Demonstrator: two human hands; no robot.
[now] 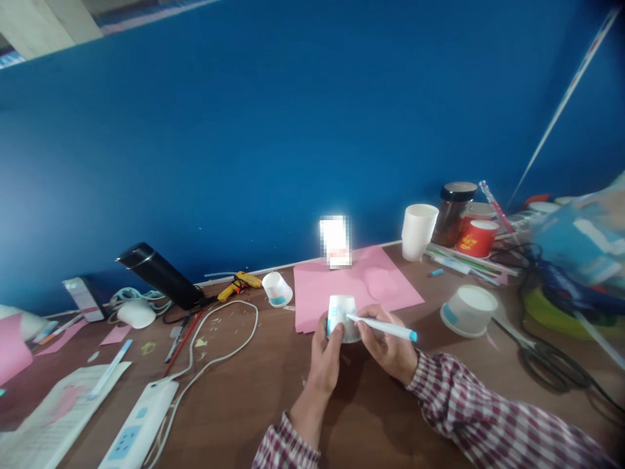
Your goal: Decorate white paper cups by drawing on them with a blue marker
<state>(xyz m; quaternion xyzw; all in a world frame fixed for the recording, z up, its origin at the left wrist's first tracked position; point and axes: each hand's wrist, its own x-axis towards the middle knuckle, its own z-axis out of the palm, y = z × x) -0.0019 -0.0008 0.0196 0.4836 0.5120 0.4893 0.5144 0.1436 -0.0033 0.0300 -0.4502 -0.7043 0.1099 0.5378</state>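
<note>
From my remote station I record the following. The left hand is wrapped around a small white paper cup with pale blue print, held upside down just above the desk; its thumb and fingers are closed on the cup's side. The right hand pinches a slim white marker with a blue end cap, fingers curled around the barrel, the tip touching the cup's wall. Both wrists wear a red-and-white checked sleeve of woven cloth.

The cup sits over the near edge of a matte pink paper sheet, flat and slightly creased. Just left of the sheet lies a second small cup, tipped on its side. To the right I note a squat white paper bowl standing inverted, a tall plain white cup, a dark glass jar with a black lid, and a glossy red cup. Black-handled scissors lie at the far right (partly blurred).

On the left: a black cylindrical flask lying tilted, a yellow glue gun, a white power strip with its looping white cable, and printed paper with pink marks at the corner.

The surface is a brown wood-grain desk, smooth, strewn with small paper offcuts. Behind it rises a plain deep-blue wall with an even, unglossed finish.
</note>
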